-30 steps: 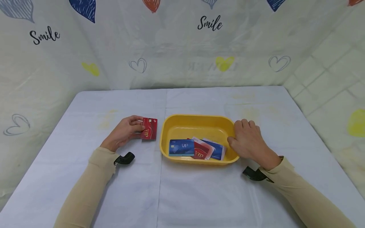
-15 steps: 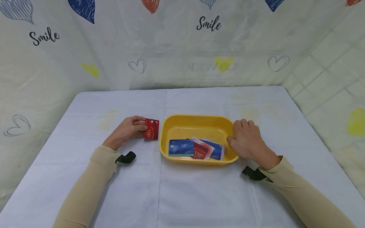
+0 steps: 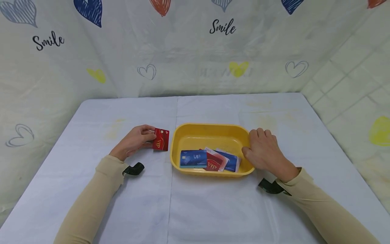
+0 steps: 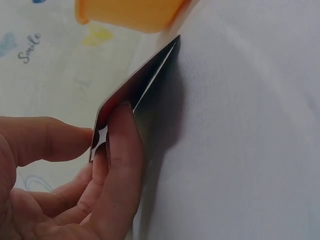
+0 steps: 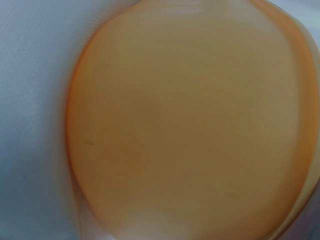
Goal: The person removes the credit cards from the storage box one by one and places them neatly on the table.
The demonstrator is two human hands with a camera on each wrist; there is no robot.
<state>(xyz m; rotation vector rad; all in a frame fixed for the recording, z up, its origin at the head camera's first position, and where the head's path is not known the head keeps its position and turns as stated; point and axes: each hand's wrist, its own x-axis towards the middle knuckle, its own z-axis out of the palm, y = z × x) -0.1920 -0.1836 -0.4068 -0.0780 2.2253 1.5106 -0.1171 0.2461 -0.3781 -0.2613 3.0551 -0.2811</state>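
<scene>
My left hand (image 3: 134,142) pinches a red VIP card (image 3: 161,139) between thumb and fingers, left of the yellow tray (image 3: 210,128). In the left wrist view the card (image 4: 131,85) appears nearly edge-on, tilted above the white cloth, its far corner close to the surface. My right hand (image 3: 265,152) grips the tray's right rim, thumb toward the inside. A blue VIP card (image 3: 193,159), a red-and-white VIP card (image 3: 214,162) and a blue-and-white card (image 3: 233,162) lie overlapping along the tray's near side. The tray's yellow wall (image 5: 185,120) fills most of the right wrist view.
A white cloth (image 3: 195,210) with a centre crease covers the table. Behind it hangs a pale sheet (image 3: 189,40) printed with hearts and "Smile". A black device (image 3: 134,168) sticks out from the left cuff, another black device (image 3: 271,186) from the right.
My left hand and the red card shifted slightly right toward the tray, then back a little. The right hand keeps its grip on the tray, and the cards inside lie as before.
</scene>
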